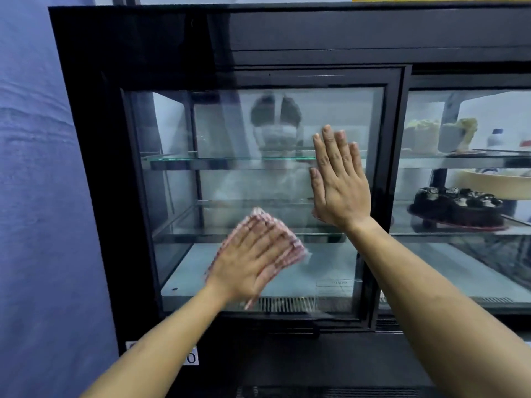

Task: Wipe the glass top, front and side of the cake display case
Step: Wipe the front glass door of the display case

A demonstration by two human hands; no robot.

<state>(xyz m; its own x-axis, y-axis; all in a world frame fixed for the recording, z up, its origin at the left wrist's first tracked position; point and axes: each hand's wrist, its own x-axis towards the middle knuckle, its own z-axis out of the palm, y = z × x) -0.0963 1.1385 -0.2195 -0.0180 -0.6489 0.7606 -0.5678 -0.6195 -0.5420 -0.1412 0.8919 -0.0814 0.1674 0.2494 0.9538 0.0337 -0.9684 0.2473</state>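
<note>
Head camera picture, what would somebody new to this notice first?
Two hands flat on the glass door of a black display case: the left hand presses a red checked cloth low on the pane, the right hand rests bare, higher and to the right. A chocolate cake sits on a shelf at far right.

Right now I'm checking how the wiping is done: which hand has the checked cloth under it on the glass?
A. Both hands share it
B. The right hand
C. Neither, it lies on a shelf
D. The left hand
D: the left hand presses the red-checked cloth flat on the glass door, while the right hand rests bare and flat.
</note>
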